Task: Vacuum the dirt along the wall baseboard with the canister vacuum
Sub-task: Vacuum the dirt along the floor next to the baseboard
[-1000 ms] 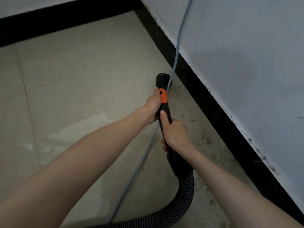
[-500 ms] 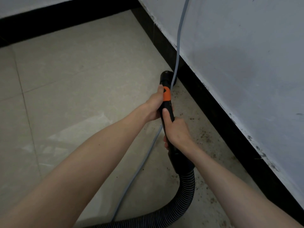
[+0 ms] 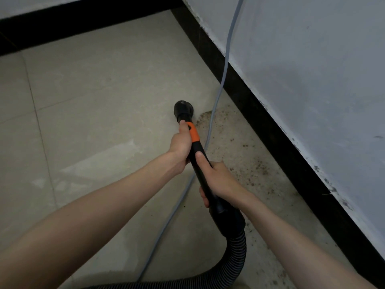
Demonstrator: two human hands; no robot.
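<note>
Black wand (image 3: pixel 195 161), which I note gripped by left hand (image 3: pixel 180 145) far and right hand (image 3: pixel 216 180) near, points far-left, its nozzle (image 3: pixel 183 110) left of the dirt (image 3: pixel 248 161) along the baseboard (image 3: pixel 277 130).

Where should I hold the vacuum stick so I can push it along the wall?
Hold the wand on its straight black shaft, just behind the orange band, coming from above and behind. It is slim, round and slanted down toward the nozzle, so fingers wrap it well. The left hand grips near the band, the right hand lower, above the ribbed hose.
</note>
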